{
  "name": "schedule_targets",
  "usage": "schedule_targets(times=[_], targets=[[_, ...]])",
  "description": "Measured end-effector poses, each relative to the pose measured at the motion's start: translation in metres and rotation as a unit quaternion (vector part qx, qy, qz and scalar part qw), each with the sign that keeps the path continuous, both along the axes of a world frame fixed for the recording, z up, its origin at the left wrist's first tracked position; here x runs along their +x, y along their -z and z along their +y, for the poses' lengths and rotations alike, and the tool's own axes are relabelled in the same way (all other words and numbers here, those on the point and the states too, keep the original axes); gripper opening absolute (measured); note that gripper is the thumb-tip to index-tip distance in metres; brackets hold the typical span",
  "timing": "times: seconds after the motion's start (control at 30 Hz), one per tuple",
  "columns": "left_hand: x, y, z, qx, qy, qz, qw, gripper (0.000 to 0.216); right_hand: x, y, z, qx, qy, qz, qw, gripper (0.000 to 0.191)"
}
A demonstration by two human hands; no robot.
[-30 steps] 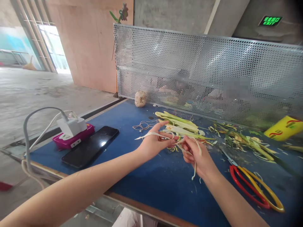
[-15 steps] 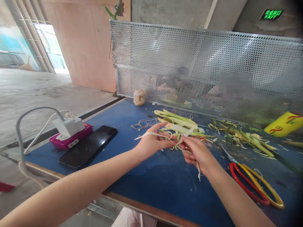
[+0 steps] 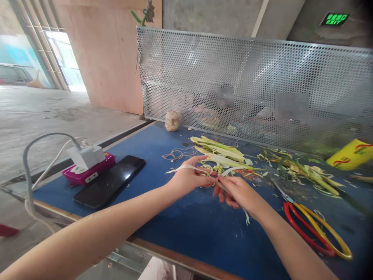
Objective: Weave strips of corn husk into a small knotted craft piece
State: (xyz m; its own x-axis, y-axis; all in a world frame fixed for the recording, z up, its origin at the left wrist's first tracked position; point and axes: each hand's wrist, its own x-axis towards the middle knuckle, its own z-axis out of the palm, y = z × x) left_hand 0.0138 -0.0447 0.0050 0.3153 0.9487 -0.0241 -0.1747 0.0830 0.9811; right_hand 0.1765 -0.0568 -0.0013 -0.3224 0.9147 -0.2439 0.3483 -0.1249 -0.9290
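Over the middle of the blue table, my left hand (image 3: 186,177) pinches pale husk strips between thumb and fingers; one strip end (image 3: 186,167) lies across its back and points left. My right hand (image 3: 236,192) is closed on the strips too, its fingertips meeting the left ones. A thin strip tail (image 3: 247,216) hangs below the right hand. Where the strips join is partly hidden by my fingers. Just behind my hands lies a pile of green and pale husks (image 3: 220,149). To their left is a loose coil of thin twine (image 3: 179,153).
Scissors with red and yellow handles (image 3: 310,223) lie at the right. More husk scraps (image 3: 305,171) and a yellow package (image 3: 351,154) are behind them. A black phone (image 3: 110,182) and a purple power strip (image 3: 90,173) with cables sit left. A perforated metal screen (image 3: 186,74) borders the back.
The right fingers have turned and lowered slightly, bending the strip that stood up between the hands down toward the left fingertips. The left hand has barely moved.
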Motion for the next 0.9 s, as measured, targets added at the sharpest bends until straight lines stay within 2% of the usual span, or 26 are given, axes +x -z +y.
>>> schedule_targets(times=[0.1, 0.3, 0.47, 0.5, 0.6, 0.77, 0.9], targets=[[0.0, 0.003, -0.001, 0.008, 0.012, 0.008, 1.0, 0.075, 0.0, 0.002, 0.003, 0.036, 0.018, -0.015, 0.999, 0.052], [0.0, -0.001, -0.001, -0.016, -0.001, -0.002, 1.0, 0.07, 0.004, 0.0, 0.001, 0.12, 0.032, -0.049, 0.991, 0.039], [0.0, -0.001, 0.0, -0.023, -0.017, -0.009, 1.0, 0.066, 0.008, -0.01, -0.006, 0.19, -0.015, -0.058, 0.98, 0.015], [0.0, -0.002, -0.001, -0.027, -0.018, -0.006, 0.999, 0.066, 0.009, -0.012, -0.007, 0.198, -0.026, -0.052, 0.979, 0.015], [0.0, -0.005, -0.002, -0.034, -0.02, 0.012, 0.999, 0.066, 0.009, -0.013, -0.007, 0.202, -0.042, -0.038, 0.978, 0.025], [0.0, -0.003, 0.0, -0.002, -0.013, 0.025, 1.0, 0.071, 0.011, -0.011, -0.005, 0.15, -0.072, -0.034, 0.986, 0.036], [0.0, 0.007, -0.002, 0.016, 0.043, 0.005, 0.999, 0.098, 0.013, -0.01, -0.005, 0.131, -0.071, 0.002, 0.989, 0.041]])
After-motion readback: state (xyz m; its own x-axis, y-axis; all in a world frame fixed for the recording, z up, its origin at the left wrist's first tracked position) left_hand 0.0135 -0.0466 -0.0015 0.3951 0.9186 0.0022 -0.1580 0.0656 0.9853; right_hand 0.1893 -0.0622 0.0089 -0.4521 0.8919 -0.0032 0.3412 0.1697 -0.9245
